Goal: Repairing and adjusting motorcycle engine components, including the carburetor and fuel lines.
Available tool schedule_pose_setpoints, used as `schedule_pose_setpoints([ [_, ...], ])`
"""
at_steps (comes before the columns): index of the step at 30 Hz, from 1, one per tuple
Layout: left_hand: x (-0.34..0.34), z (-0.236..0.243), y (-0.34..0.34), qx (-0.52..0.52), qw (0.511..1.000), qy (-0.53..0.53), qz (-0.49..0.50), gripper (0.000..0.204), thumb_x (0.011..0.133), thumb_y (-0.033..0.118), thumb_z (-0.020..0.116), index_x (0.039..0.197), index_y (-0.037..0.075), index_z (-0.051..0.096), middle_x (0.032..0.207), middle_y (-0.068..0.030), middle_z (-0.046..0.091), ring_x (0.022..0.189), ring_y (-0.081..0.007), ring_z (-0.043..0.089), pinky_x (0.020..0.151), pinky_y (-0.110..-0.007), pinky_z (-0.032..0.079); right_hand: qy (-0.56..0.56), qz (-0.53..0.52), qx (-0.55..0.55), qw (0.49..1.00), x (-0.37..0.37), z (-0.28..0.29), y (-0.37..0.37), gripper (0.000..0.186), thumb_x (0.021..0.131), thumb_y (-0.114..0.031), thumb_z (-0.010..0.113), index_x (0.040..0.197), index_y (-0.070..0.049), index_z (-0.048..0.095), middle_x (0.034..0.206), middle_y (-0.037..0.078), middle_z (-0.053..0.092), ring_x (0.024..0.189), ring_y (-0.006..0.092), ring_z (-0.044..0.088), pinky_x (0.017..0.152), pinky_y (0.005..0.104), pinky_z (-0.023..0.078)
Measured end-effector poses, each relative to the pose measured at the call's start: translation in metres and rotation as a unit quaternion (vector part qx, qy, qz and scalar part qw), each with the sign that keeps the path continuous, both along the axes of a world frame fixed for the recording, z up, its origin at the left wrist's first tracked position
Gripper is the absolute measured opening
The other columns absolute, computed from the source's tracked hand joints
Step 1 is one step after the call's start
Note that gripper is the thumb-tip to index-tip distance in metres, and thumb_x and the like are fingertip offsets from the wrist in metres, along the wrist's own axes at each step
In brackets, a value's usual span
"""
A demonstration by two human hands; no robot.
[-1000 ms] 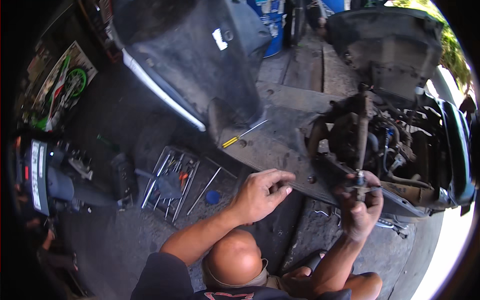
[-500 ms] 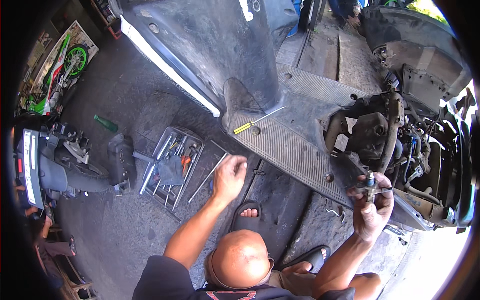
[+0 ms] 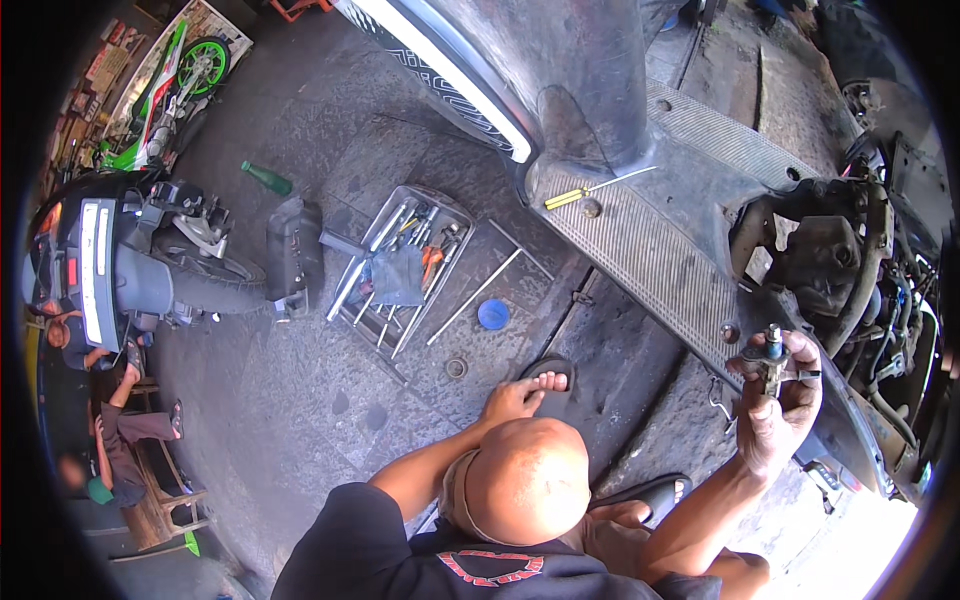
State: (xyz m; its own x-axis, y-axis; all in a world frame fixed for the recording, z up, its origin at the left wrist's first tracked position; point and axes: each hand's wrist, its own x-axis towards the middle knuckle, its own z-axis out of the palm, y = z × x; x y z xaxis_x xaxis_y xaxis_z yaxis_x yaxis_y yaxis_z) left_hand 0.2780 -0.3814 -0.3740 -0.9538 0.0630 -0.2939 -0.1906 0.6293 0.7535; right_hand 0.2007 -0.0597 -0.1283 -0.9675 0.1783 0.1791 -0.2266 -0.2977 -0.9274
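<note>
My right hand [image 3: 778,415] holds up a small metal engine part [image 3: 774,362] between thumb and fingers, beside the scooter's footboard [image 3: 640,255]. The part has a bluish cylindrical upper end and a dark piece sticking out sideways. Low in front of me, my left hand [image 3: 512,400] is by my sandalled foot [image 3: 550,381]. Its fingers are curled together; whatever may be in them is hidden. Left of that hand lie a blue round lid [image 3: 493,314] and a small ring [image 3: 456,368]. A yellow-handled screwdriver [image 3: 568,199] rests on the footboard.
A tray of tools [image 3: 462,216] lies on the floor at left, with a T-shaped metal rod [image 3: 478,296] beside it. The scooter's exposed engine [image 3: 830,250] is at right. Farther left are a green bottle [image 3: 266,177], a parked motorcycle [image 3: 140,280] and people seated low.
My left hand has drawn back from beside the rod to near my foot, uncovering the blue lid and ring. The right hand keeps its hold on the part. The view has shifted left.
</note>
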Motion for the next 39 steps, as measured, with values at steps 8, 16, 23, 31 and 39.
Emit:
schedule_pose_setpoints([
  [8,0.029,-0.023,-0.047,-0.095,0.99,-0.045,0.094,0.019,0.093,0.022,0.07,0.101,0.005,0.074,0.098,-0.0206,0.076,0.094,-0.0433,0.072,0.084,-0.052,0.056,-0.016,0.035,0.017,0.999,-0.009,-0.003,-0.008,0.083,0.068,-0.028,0.102,0.131,0.003,0.058,0.125,0.016,0.068,0.112,0.0231,0.069,0.091,0.0399,0.063],
  [16,0.029,-0.025,-0.055,-0.129,0.985,0.003,0.118,0.016,0.092,0.018,0.07,0.101,0.004,0.073,0.101,-0.0198,0.074,0.095,-0.0422,0.071,0.084,-0.051,0.056,-0.028,0.032,-0.012,0.999,-0.012,0.001,-0.007,0.082,0.067,-0.026,0.103,0.129,0.004,0.059,0.12,0.015,0.07,0.107,0.0221,0.071,0.09,0.0381,0.062],
  [23,0.021,-0.018,-0.034,-0.099,0.988,-0.07,0.098,0.019,0.092,0.018,0.07,0.105,0.004,0.076,0.105,-0.0201,0.075,0.098,-0.0414,0.072,0.087,-0.049,0.057,-0.017,0.049,-0.035,0.998,-0.018,0.005,-0.01,0.079,0.068,-0.02,0.102,0.128,0.006,0.059,0.118,0.015,0.07,0.103,0.0214,0.072,0.087,0.0371,0.062],
  [31,0.033,-0.009,-0.029,-0.118,0.986,-0.086,0.083,0.021,0.093,0.018,0.07,0.109,0.004,0.074,0.108,-0.0196,0.075,0.101,-0.0416,0.072,0.089,-0.049,0.057,-0.024,0.072,-0.05,0.996,-0.023,0.002,-0.005,0.078,0.069,-0.018,0.101,0.129,0.007,0.058,0.116,0.016,0.071,0.1,0.0231,0.074,0.085,0.0367,0.062],
  [39,0.04,-0.015,-0.029,-0.089,0.99,-0.064,0.083,0.023,0.095,0.02,0.069,0.113,0.006,0.071,0.109,-0.0186,0.074,0.102,-0.0392,0.072,0.088,-0.047,0.057,-0.031,0.103,-0.092,0.99,-0.027,-0.007,-0.012,0.074,0.069,-0.012,0.1,0.129,0.005,0.059,0.117,0.015,0.071,0.103,0.0234,0.073,0.085,0.0367,0.062],
])
